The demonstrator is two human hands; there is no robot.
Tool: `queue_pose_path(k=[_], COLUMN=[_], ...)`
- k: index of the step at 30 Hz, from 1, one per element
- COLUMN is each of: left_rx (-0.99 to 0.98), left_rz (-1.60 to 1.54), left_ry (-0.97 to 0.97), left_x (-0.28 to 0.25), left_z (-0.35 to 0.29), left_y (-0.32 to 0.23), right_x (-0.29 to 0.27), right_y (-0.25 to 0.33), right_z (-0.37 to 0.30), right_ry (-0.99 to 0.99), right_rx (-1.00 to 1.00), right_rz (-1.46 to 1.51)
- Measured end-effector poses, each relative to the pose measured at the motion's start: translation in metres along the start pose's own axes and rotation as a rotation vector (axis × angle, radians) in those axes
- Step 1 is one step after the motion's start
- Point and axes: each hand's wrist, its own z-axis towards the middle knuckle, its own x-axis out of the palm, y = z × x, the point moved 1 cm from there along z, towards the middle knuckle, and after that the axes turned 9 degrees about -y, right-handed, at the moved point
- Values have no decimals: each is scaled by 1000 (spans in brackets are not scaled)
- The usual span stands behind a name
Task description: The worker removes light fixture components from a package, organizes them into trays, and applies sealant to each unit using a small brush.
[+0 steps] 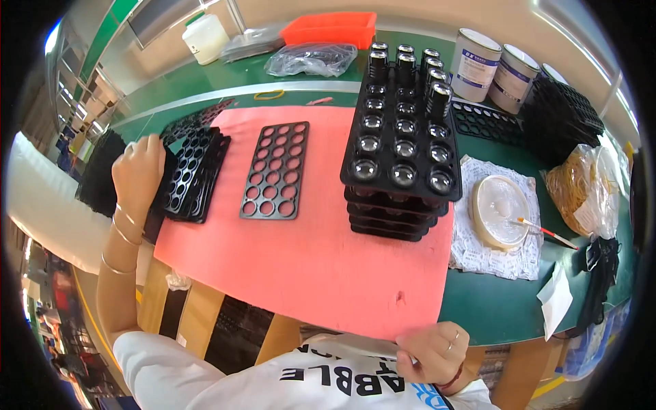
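My left hand (139,173) is curled closed beside a stack of black perforated plates (188,179) at the left; what it grips, if anything, is hidden. My right hand (434,351) is half curled at the table's front edge, close to my shirt, and its fingertips are turned out of sight. A single black plate with rows of round holes (277,160) lies flat on the pink mat (307,260). Right of it stands a pile of black trays (400,198). The top tray carries shiny clear-domed lens parts (404,175), with taller black cylindrical pieces (439,102) toward the back.
A round dish (504,229) with a brush (550,234) lies on a white printed sheet at right. Behind are tins (475,65), more black trays (564,113), and a bag of rubber bands (576,188). A red bin (328,29) and white jug (206,39) stand on the back shelf.
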Motion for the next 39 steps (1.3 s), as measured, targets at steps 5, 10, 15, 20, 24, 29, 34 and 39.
queue_pose_path(k=[5, 10, 15, 20, 24, 29, 34, 39], left_rx=[-18, -110, -239, -317, -219, -156, -149, -235], left_rz=[-35, -63, -324, -536, -821, -980, -1109, -1270], left_ry=[91, 168, 436, 214, 45, -74, -236, -260], left_x=[-23, -27, -33, -75, -102, -122, -115, -91], left_z=[-56, -86, -94, -50, -23, -1, 36, 98], left_y=[-10, -12, -16, -34, -63, -89, -106, -120], right_x=[2, 2, 6, 2, -4, -11, -18, -19], right_y=[3, 5, 7, 6, 6, 11, 15, 14], right_z=[1, -4, -4, -3, -4, -2, -12, -14], right_ry=[7, -28, -91, -100, -15, 83, 120, 100], right_rx=[-18, -33, -27, -21, 60, 125, 98, 88], right_rz=[-11, -4, 19, 15, 32, 119, 93, 138])
